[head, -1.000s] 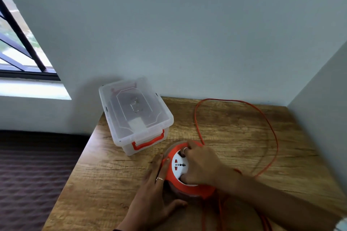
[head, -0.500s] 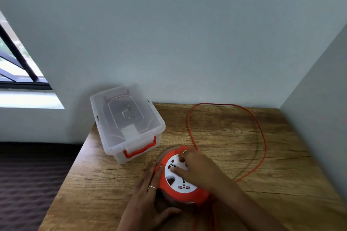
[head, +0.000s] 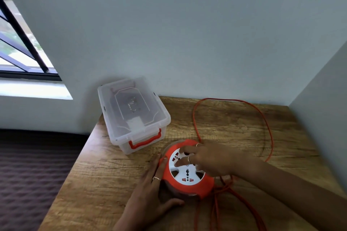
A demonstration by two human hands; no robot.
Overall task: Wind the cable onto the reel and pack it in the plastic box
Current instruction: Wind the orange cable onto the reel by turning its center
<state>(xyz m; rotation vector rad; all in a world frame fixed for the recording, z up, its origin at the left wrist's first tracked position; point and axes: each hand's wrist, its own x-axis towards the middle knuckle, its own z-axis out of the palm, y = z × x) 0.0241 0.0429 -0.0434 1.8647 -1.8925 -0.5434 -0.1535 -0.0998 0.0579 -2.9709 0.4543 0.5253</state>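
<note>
An orange cable reel [head: 187, 172] with a white socket face sat on the wooden table [head: 234, 129], near its front edge; the person's left hand [head: 150, 193] lay against the reel's left side, fingers straight and close together along the orange rim, the thumb reaching round under the near side, so that the hand braced the drum rather than clasped it; a thin ring showed on one finger. The right hand [head: 208, 159] rested on top of the reel, its fingers bent and spread over the white face, fingertips set on or in the openings there; whether they hooked into a recess or merely pressed on the surface could not be told; two rings were visible on that hand.

The orange cable [head: 270, 133] ran from behind the reel towards the back wall, curved in a wide loop along the far edge of the table and came back down the right side; several strands of it lay together on the table just right of the reel and trailed off the lower edge of the view.

The clear plastic box [head: 131, 116] stood at the table's far left corner, just beside the reel but apart from it; its lid was on and its orange latch [head: 145, 141] faced the person; a window [head: 18, 47] showed at the left.
</note>
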